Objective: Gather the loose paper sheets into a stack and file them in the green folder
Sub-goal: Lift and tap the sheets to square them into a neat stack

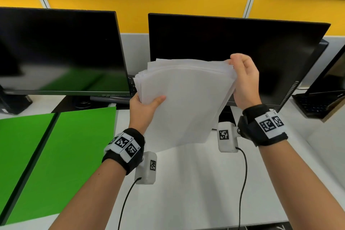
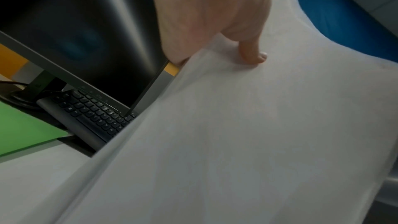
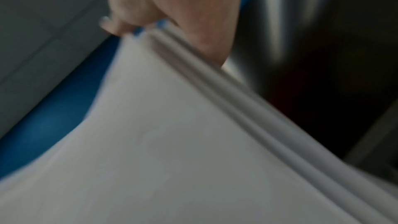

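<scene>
A stack of white paper sheets [image 1: 184,99] is held upright above the white desk [image 1: 186,183], its far edges slightly fanned. My left hand [image 1: 145,106] grips the stack's left edge, thumb across the front sheet. My right hand [image 1: 242,78] pinches the upper right corner. The green folder [image 1: 61,155] lies open and flat on the desk at the left. In the left wrist view, my left hand [image 2: 211,23] has its thumb on the paper [image 2: 237,134]. The right wrist view is blurred: my right hand [image 3: 163,13] grips the paper [image 3: 161,151] at its edge.
Two dark monitors [image 1: 61,50] [image 1: 233,52] stand at the back of the desk, with a black keyboard [image 2: 94,117] under the left one. A laptop [image 1: 321,102] sits at the far right. Cables from the wrist cameras trail over the desk near me.
</scene>
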Action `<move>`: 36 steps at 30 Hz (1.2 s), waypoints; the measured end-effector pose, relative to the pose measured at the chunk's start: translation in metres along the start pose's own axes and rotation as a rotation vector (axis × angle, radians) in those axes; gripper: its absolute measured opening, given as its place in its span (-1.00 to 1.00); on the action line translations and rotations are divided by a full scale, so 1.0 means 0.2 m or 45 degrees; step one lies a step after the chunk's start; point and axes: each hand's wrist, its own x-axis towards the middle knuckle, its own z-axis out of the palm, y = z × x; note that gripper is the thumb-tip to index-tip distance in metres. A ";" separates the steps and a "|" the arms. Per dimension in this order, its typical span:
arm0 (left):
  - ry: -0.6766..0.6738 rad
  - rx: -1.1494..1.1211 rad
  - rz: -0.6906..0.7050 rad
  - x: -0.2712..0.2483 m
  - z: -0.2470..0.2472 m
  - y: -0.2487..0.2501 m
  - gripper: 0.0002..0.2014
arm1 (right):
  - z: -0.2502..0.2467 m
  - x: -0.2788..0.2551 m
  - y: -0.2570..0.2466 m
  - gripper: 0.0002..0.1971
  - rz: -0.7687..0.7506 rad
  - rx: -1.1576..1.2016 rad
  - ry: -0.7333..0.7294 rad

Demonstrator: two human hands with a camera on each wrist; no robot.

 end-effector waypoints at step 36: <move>0.134 -0.073 -0.018 0.12 -0.03 0.03 -0.76 | -0.18 -0.21 0.47 -0.76 0.261 -0.482 -0.294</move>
